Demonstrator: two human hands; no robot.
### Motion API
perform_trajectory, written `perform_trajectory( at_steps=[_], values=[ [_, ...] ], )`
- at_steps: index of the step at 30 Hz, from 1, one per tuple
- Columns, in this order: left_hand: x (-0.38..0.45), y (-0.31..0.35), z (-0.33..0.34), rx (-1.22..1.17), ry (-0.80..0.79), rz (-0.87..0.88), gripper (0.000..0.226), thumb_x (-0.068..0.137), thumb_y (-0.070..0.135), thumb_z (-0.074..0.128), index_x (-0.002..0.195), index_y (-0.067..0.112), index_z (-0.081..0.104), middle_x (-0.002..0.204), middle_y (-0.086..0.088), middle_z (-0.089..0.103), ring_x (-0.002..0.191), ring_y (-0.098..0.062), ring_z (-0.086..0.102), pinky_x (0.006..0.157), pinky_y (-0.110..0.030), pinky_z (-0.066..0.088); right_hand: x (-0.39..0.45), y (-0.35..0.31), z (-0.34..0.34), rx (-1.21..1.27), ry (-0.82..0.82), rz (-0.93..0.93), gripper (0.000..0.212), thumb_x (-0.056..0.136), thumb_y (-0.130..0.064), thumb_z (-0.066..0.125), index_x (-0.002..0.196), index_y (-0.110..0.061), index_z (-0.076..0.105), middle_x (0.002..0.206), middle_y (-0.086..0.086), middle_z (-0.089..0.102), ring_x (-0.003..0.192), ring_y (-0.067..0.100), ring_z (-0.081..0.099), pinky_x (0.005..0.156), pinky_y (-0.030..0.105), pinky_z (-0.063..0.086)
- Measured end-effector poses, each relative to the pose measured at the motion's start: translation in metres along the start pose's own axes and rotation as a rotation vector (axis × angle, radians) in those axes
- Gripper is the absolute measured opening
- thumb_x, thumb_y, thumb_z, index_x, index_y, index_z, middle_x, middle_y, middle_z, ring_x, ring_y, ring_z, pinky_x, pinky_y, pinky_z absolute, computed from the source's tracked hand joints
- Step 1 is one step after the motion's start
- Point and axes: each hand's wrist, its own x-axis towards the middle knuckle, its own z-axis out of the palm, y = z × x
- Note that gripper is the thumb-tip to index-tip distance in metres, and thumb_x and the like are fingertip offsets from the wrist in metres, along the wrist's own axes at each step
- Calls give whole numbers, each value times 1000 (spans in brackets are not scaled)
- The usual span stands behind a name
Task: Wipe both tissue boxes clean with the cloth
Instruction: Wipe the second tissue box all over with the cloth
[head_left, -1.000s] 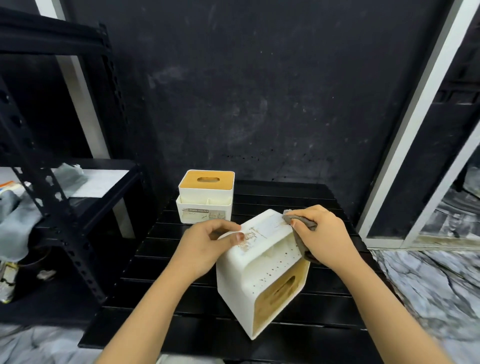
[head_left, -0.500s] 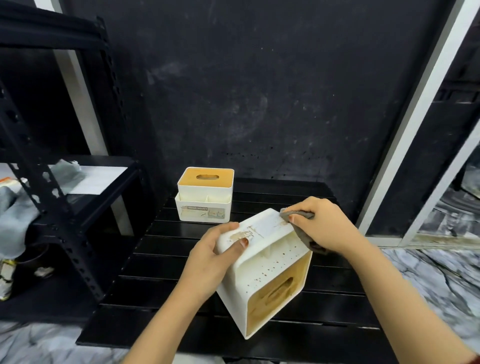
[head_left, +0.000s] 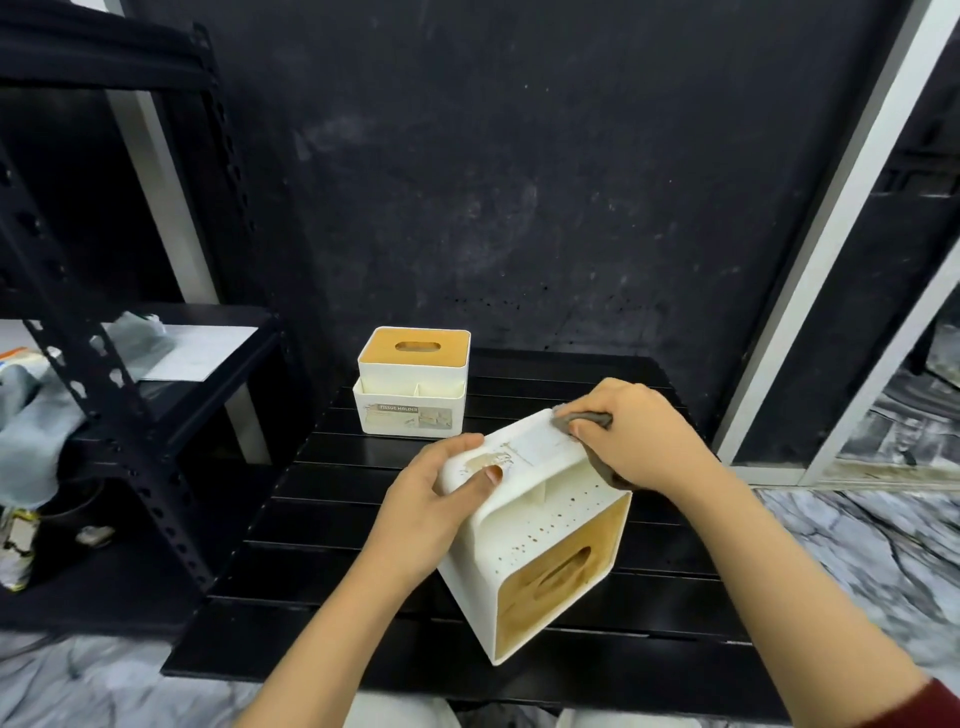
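The right hand (head_left: 641, 441) has its grip closed round a crumpled grey cloth (head_left: 582, 420), fingers curled over it and pressing it against the far upper edge of the tipped tissue box (head_left: 524, 525). The left hand (head_left: 434, 506) is clamped on the same box from the near-left, thumb laid flat on the upturned white panel and the fingers wrapped round the left corner, out of sight.

That box is tilted onto one lower corner on the black slatted surface (head_left: 311, 519), so its wooden lid with the oval slot faces down and toward the viewer, and the white side with a faint printed label faces up. The side below it is speckled with brown spots. The upturned panel runs lengthwise from the left thumb up and right to the cloth, so the cloth sits at the far-right end of it, with the soiled, printed stretch lying back toward the left hand. A wiping stroke would probably travel along that axis, toward the thumb, while the left hand braces against it.

The second tissue box (head_left: 413, 382) stands upright well behind, near the back-left of the surface, closer to the left hand, apparently not yet being handled.

To the left stands a black metal shelf rack (head_left: 156, 415).
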Motion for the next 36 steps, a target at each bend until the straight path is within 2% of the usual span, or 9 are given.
perform_trajectory(
  at_steps=[4,8,11,17,23,28,31,33,36],
  values=[
    [-1,0,2,-11,23,2,31,82,31,69,112,36,61,118,11,59,109,-7,56,99,-38,48,-1,-19,12,-194,13,-53,26,95,-30,43,109,-42,61,111,-11,51,105,16,44,89,42,43],
    [-2,-1,4,-22,39,15,28,83,32,68,108,40,61,118,11,60,110,-8,56,99,-38,48,-18,-29,16,-147,-24,-190,28,95,-32,44,115,-44,58,110,-14,52,100,12,42,88,38,43],
    [-3,-1,3,-26,22,13,28,84,31,67,110,38,61,119,11,59,110,-8,56,99,-37,48,-16,-17,8,-47,-57,-150,25,93,-32,48,110,-44,61,108,-15,54,102,11,43,92,40,42],
    [-1,0,3,-15,25,13,26,85,30,66,109,39,59,119,13,57,109,-4,55,97,-32,47,6,-14,10,-139,6,-4,26,94,-31,44,111,-42,60,112,-7,54,105,18,46,86,41,44],
    [-2,-1,9,-35,90,17,26,85,29,66,108,39,60,119,11,58,109,-7,55,95,-34,48,-25,-34,22,-165,35,-143,30,96,-31,40,119,-44,55,114,-14,52,102,14,41,87,38,41],
    [-4,0,10,-55,98,27,23,85,25,66,104,39,61,116,8,60,108,-9,57,93,-31,49,-55,-27,30,33,99,-213,28,91,-30,50,114,-42,60,105,-18,56,101,9,42,86,36,44],
    [-3,0,9,-48,101,15,23,84,27,67,104,39,62,118,7,60,108,-9,56,96,-35,48,-69,-15,27,233,158,-211,28,87,-22,58,106,-41,65,103,-20,60,104,4,46,90,25,42],
    [-4,0,9,-47,99,-1,25,83,28,68,106,37,63,118,8,60,109,-10,56,97,-38,48,-76,-7,26,286,161,-170,30,85,-19,61,105,-42,64,103,-21,60,102,1,49,89,17,40],
    [-3,3,7,-39,76,-25,27,83,26,69,108,35,63,117,8,60,106,-8,57,95,-35,48,-78,6,29,306,134,-35,28,83,-23,63,97,-45,53,99,-10,60,92,2,55,80,20,47]
  ],
)
